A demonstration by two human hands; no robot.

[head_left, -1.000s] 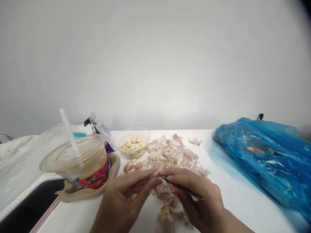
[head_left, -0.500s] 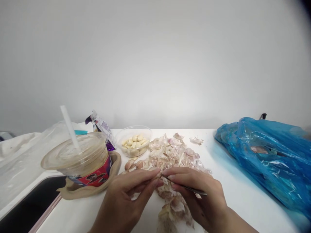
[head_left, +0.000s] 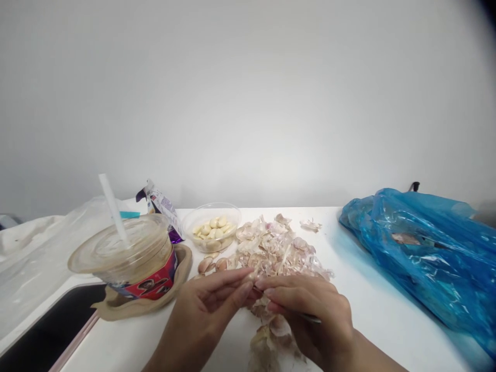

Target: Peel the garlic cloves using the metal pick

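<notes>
My left hand [head_left: 205, 315] pinches a small garlic clove [head_left: 249, 279] between thumb and fingers, low in the middle of the view. Against it my right hand [head_left: 310, 315] is closed on a thin metal tool [head_left: 310, 318], most of which its fingers hide. Both hands hover over a heap of papery garlic skins [head_left: 277, 248] on the white table [head_left: 372, 305]. A clear bowl [head_left: 212, 232] of peeled cloves sits just behind. Two or three unpeeled cloves [head_left: 211, 265] lie in front of the bowl.
A lidded drink cup with a straw [head_left: 127, 256] stands at left on a tan holder. Behind it lies a purple snack wrapper [head_left: 163, 206]. A crumpled blue plastic bag [head_left: 426, 253] fills the right side. A dark tablet [head_left: 46, 336] and clear plastic lie at far left.
My right hand has closed in on the clove, and its fingers now cover most of the tool. The left hand has kept its pinch.
</notes>
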